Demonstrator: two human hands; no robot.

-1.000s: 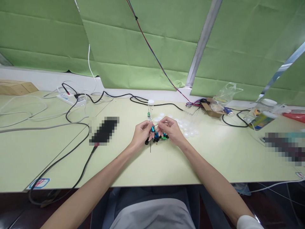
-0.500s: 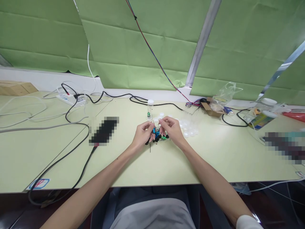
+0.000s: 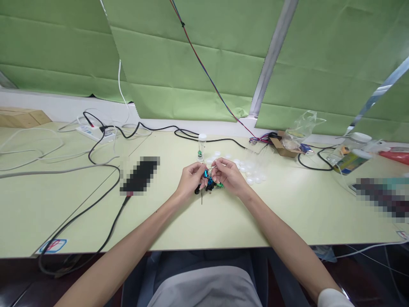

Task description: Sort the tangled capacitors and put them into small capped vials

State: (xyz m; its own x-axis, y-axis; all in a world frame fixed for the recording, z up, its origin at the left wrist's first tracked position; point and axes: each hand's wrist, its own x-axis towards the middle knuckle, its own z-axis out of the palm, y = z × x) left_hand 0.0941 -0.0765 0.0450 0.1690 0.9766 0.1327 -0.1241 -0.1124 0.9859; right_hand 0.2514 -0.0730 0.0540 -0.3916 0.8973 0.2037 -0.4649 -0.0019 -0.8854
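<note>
Over a small pile of black, blue and green parts with wire leads (image 3: 210,186), my two hands meet at the middle of the table. My left hand (image 3: 191,178) is closed in a pinch on a small blue cylindrical part with thin wire leads (image 3: 205,173). Close beside it, my right hand (image 3: 229,175) is also pinched, with its fingertips at a thin wire lead of that part. Behind the hands stands a clear tube with a white cap (image 3: 202,137), holding a small green part (image 3: 200,153). Fingers partly hide the pile.
Several white round caps (image 3: 255,175) and clear tubes (image 3: 260,148) lie right of the tube. A blurred black device (image 3: 140,175) with a cable is at left. Farther right are a cardboard box (image 3: 284,149) and a jar (image 3: 354,161). Cables run along the back.
My right hand's fingertips have moved slightly left and down, closer to the blue part. A thin lead now shows between the two hands. My left hand has barely moved.
</note>
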